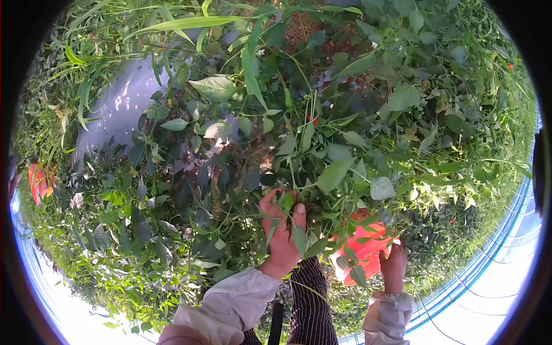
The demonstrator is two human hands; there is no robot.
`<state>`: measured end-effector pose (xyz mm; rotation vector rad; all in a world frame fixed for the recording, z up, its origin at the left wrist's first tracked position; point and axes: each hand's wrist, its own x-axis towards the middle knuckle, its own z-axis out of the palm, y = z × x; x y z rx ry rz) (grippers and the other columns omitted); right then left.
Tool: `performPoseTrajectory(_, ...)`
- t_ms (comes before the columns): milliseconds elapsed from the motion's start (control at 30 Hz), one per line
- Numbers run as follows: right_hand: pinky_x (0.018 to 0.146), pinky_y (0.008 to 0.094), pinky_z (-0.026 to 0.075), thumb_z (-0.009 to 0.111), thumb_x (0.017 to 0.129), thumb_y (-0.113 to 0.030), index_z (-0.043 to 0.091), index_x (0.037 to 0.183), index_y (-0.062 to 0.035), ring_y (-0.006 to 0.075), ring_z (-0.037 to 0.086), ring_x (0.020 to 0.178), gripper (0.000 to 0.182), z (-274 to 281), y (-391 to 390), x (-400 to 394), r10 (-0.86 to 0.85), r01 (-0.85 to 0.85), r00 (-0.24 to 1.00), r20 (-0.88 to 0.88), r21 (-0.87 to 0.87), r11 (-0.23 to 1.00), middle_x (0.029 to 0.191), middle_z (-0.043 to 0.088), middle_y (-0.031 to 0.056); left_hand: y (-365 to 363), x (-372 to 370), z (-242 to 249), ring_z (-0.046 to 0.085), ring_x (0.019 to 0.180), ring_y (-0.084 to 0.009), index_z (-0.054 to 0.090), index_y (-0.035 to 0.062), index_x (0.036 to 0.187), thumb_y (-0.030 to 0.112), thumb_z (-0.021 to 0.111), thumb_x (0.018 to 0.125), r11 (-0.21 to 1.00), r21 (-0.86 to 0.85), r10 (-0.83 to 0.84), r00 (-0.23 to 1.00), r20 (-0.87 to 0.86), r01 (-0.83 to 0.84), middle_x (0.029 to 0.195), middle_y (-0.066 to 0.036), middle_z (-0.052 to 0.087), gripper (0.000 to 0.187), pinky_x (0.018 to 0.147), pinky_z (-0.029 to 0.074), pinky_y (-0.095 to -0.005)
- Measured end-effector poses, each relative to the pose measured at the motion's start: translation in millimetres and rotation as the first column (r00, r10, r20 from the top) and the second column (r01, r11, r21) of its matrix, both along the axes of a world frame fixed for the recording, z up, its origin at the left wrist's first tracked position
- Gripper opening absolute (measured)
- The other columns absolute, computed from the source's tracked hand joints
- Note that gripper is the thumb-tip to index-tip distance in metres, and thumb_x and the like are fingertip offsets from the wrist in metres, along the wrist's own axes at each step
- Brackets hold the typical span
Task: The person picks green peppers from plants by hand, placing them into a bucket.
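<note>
Among the leaves at the centre is my left hand (283, 233), its fingers curled around some green plant stems, with leaves covering part of it. Below and right of it, a red bucket (365, 250) shows partly behind foliage. My right hand (394, 265) rests at the bucket's right rim; its fingertips are partly hidden there, and what they hold, if anything, cannot be made out. Green leafy plants (336, 172) surround both hands. A small red fruit (312, 120) shows above my left hand, near a green one (288, 98).
Grey sheeting (118, 109) lies among the plants at the upper left. A red object (40, 184) stands at the far left. Long grass blades (190, 23) hang across the top. My striped trouser leg (310, 302) is at the bottom. Blue-and-white curved structure (489, 276) edges the lower right.
</note>
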<state>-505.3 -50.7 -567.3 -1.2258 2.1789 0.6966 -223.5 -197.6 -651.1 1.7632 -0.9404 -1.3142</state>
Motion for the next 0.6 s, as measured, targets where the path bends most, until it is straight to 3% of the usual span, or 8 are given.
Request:
performPoseTrajectory(33, 0.083, 0.0456, 0.049, 0.064, 0.080, -0.011, 0.057, 0.112, 0.0025, 0.0445, 0.059, 0.094, 0.035, -13, -10, 7, 0.084, -0.087, 0.996, -0.020, -0.226, 0.970, 0.105, 0.062, 0.0247, -2, 5, 1, 0.045, 0.117, -0.0317, 0.058, -0.0038, 0.118, 0.009, 0.058, 0.093, 0.997, -0.024, -0.068, 0.991, 0.117, 0.072, 0.124, -0.019, 0.047, 0.028, 0.098, 0.037, -0.0396)
performPoseTrajectory(100, 0.084, 0.0394, 0.050, 0.064, 0.082, -0.006, 0.056, 0.117, 0.0019, 0.0350, 0.062, 0.100, 0.037, -16, -56, 32, -0.166, 0.278, 0.944, 0.285, -0.417, 0.865, 0.107, 0.064, 0.0199, -15, 9, 4, 0.046, 0.117, -0.0317, 0.058, -0.0043, 0.119, 0.009, 0.056, 0.094, 0.997, -0.049, -0.058, 0.985, 0.161, 0.067, 0.126, -0.018, 0.046, 0.029, 0.099, 0.037, -0.0396)
performPoseTrajectory(200, 0.080, 0.0343, 0.052, 0.059, 0.087, 0.001, 0.053, 0.124, 0.0027, 0.0249, 0.062, 0.101, 0.038, -34, -130, 84, -0.239, 0.748, 0.581, 0.778, -0.394, 0.534, 0.115, 0.063, 0.0132, -14, 23, -12, 0.047, 0.118, -0.0286, 0.055, -0.0057, 0.124, 0.008, 0.053, 0.096, 0.995, -0.072, -0.045, 0.967, 0.252, 0.065, 0.128, -0.017, 0.046, 0.031, 0.100, 0.039, -0.0380)
performPoseTrajectory(233, 0.078, 0.0344, 0.053, 0.058, 0.087, 0.001, 0.049, 0.128, 0.0038, 0.0256, 0.063, 0.097, 0.042, -39, -149, 102, -0.220, 0.857, 0.421, 0.880, -0.307, 0.415, 0.119, 0.060, 0.0136, -15, 25, -16, 0.049, 0.117, -0.0261, 0.055, -0.0054, 0.124, 0.007, 0.054, 0.095, 0.989, -0.074, 0.135, 0.985, 0.105, -0.128, 0.126, -0.016, 0.049, 0.032, 0.099, 0.040, -0.0364)
performPoseTrajectory(300, 0.089, 0.0393, 0.050, 0.061, 0.083, 0.000, 0.042, 0.136, 0.0026, 0.0302, 0.060, 0.107, 0.056, -61, -162, 142, -0.184, 0.818, 0.522, 0.833, -0.429, 0.384, 0.128, 0.053, 0.0190, -6, 45, -41, 0.054, 0.109, -0.0209, 0.055, -0.0034, 0.127, 0.010, 0.060, 0.093, 0.844, 0.147, 0.535, 0.789, -0.301, -0.516, 0.123, -0.013, 0.054, 0.037, 0.094, 0.045, -0.0340)
performPoseTrajectory(367, 0.098, 0.0435, 0.044, 0.064, 0.079, -0.003, 0.039, 0.139, 0.0016, 0.0351, 0.056, 0.112, 0.064, -37, -193, 157, 0.076, 0.404, 0.834, 0.546, -0.698, 0.591, 0.134, 0.046, 0.0233, -17, 49, -45, 0.055, 0.109, -0.0210, 0.054, -0.0033, 0.127, 0.011, 0.059, 0.093, 0.864, 0.131, 0.500, 0.803, -0.324, -0.486, 0.123, -0.013, 0.054, 0.037, 0.094, 0.045, -0.0340)
performPoseTrajectory(467, 0.097, 0.0460, 0.042, 0.067, 0.075, -0.008, 0.044, 0.135, 0.0019, 0.0389, 0.056, 0.109, 0.064, -44, -193, 171, 0.053, 0.545, 0.739, 0.671, -0.643, 0.538, 0.127, 0.052, 0.0245, -32, 58, -52, 0.056, 0.107, -0.0214, 0.054, -0.0030, 0.128, 0.015, 0.059, 0.093, 0.894, 0.123, 0.444, 0.811, -0.381, -0.431, 0.124, -0.013, 0.054, 0.039, 0.092, 0.047, -0.0341)
performPoseTrajectory(600, 0.086, 0.0324, 0.046, 0.059, 0.092, -0.013, 0.054, 0.120, 0.0017, 0.0179, 0.057, 0.100, 0.032, -93, -158, 135, -0.324, 0.968, 0.163, 0.932, -0.214, -0.131, 0.110, 0.062, 0.0107, -35, 107, -47, 0.057, 0.105, -0.0218, 0.053, -0.0025, 0.129, 0.020, 0.059, 0.094, 0.928, 0.123, 0.368, 0.810, -0.457, -0.352, 0.124, -0.013, 0.054, 0.042, 0.090, 0.048, -0.0343)
